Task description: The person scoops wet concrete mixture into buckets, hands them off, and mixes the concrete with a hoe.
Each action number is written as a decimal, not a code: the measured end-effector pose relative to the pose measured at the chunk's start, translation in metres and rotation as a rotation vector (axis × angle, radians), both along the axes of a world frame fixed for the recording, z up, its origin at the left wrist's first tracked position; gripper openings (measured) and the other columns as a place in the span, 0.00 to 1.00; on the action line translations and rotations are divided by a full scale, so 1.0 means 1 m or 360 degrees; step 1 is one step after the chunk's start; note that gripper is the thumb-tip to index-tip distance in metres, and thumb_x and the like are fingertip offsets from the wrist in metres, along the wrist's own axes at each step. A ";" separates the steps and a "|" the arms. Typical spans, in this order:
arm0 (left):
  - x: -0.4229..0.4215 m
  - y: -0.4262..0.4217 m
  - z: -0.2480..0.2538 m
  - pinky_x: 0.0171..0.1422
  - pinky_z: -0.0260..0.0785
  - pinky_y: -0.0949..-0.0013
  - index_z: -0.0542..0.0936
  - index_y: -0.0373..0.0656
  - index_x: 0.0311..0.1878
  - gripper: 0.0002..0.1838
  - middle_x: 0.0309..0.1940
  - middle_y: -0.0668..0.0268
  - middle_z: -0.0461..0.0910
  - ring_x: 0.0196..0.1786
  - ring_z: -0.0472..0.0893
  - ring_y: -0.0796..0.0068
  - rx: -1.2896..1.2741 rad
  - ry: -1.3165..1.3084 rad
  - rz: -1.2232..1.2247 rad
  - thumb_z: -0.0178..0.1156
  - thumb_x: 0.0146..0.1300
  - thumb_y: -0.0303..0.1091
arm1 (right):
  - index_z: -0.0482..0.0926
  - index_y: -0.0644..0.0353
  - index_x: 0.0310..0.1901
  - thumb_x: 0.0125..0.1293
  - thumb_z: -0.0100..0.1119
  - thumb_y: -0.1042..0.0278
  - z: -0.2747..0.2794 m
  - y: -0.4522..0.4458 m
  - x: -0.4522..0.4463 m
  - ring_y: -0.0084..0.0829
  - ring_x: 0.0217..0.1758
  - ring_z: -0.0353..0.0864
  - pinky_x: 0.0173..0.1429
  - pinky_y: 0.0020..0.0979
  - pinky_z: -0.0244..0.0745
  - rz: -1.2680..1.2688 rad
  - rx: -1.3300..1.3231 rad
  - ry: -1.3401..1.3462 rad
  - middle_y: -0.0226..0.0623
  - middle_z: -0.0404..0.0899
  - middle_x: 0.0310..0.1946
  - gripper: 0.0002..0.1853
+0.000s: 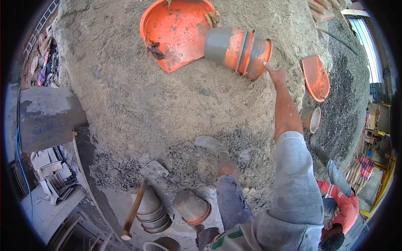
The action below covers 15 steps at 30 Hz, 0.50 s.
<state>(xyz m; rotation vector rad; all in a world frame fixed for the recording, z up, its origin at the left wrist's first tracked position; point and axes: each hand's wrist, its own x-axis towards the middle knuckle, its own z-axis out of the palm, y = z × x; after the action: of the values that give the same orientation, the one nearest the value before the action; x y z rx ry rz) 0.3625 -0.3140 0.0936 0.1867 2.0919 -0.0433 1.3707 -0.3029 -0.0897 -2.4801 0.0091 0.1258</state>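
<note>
My right hand [275, 76] is at the wide rim of a stack of orange buckets [235, 51], coated with grey cement and lying on their side. A finger or the thumb rests on the rim; the other fingers are partly hidden. Against the stack's narrow end is a large orange scoop-shaped tray [178, 33], with a dark rag-like piece [155, 51] on its left edge and a tan piece [214, 19] at its right. My left hand does not show.
Rough grey sand or mix [146, 108] spreads underfoot. Nearby are a smaller orange scoop [316, 79], a bucket [310, 119], more buckets [192, 207], a wooden-handled tool [136, 207] and a metal drum [50, 119]. Another person [341, 205] is at the lower right.
</note>
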 end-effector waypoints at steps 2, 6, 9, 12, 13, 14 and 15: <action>0.018 0.006 0.007 0.62 0.51 0.46 0.60 0.58 0.66 0.25 0.59 0.63 0.55 0.59 0.60 0.64 -0.0063 -0.0018 -0.0052 0.40 0.69 0.53 | 0.41 0.78 0.67 0.35 0.72 0.32 -0.016 0.030 0.036 0.56 0.67 0.61 0.69 0.41 0.59 -0.0083 0.0147 0.0172 0.69 0.58 0.63 0.71; 0.012 0.003 0.031 0.70 0.47 0.41 0.57 0.59 0.71 0.29 0.70 0.61 0.51 0.69 0.58 0.61 -0.0123 -0.0137 -0.0174 0.38 0.70 0.57 | 0.39 0.60 0.71 0.38 0.70 0.32 -0.006 0.127 0.027 0.54 0.61 0.68 0.66 0.42 0.62 -0.0083 -0.0576 0.0119 0.62 0.64 0.57 0.67; 0.072 0.014 0.004 0.65 0.62 0.49 0.71 0.43 0.56 0.22 0.56 0.59 0.72 0.59 0.71 0.62 0.0108 -0.0132 -0.0084 0.48 0.70 0.50 | 0.44 0.48 0.70 0.40 0.70 0.34 0.031 0.186 -0.003 0.52 0.56 0.72 0.61 0.44 0.66 -0.0226 -0.0807 0.0181 0.55 0.66 0.52 0.60; 0.223 0.071 0.007 0.39 0.63 0.67 0.70 0.49 0.50 0.12 0.34 0.65 0.81 0.37 0.80 0.71 0.0240 -0.0211 0.0142 0.51 0.64 0.36 | 0.51 0.47 0.65 0.42 0.70 0.38 0.017 0.178 0.005 0.52 0.53 0.73 0.55 0.46 0.71 -0.0110 -0.0919 0.0242 0.52 0.65 0.51 0.53; 0.238 0.074 0.000 0.41 0.65 0.68 0.71 0.46 0.50 0.12 0.35 0.65 0.82 0.37 0.80 0.71 0.0275 -0.0322 0.0140 0.50 0.63 0.34 | 0.53 0.47 0.66 0.43 0.70 0.42 0.022 0.174 0.002 0.52 0.55 0.73 0.53 0.46 0.73 0.0024 -0.0874 0.0165 0.56 0.66 0.53 0.50; 0.260 0.078 -0.003 0.43 0.66 0.70 0.72 0.45 0.48 0.11 0.37 0.64 0.82 0.37 0.80 0.72 0.0310 -0.0360 0.0106 0.49 0.64 0.33 | 0.58 0.50 0.65 0.44 0.70 0.44 -0.015 0.155 0.023 0.50 0.56 0.73 0.54 0.45 0.73 0.0093 -0.0838 0.0169 0.55 0.66 0.57 0.48; 0.275 0.081 -0.006 0.45 0.68 0.71 0.74 0.43 0.48 0.11 0.37 0.64 0.82 0.38 0.80 0.73 0.0310 -0.0374 0.0127 0.49 0.64 0.32 | 0.61 0.54 0.65 0.43 0.69 0.42 0.017 0.157 0.000 0.48 0.56 0.75 0.55 0.45 0.74 0.0325 -0.0607 0.0085 0.51 0.70 0.57 0.48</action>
<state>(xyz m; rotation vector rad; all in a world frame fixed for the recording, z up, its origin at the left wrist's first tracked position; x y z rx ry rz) 0.6378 -0.2333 0.0872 0.2148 1.8652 0.2214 1.3709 -0.1456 -0.0727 -2.8531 -0.2174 0.3014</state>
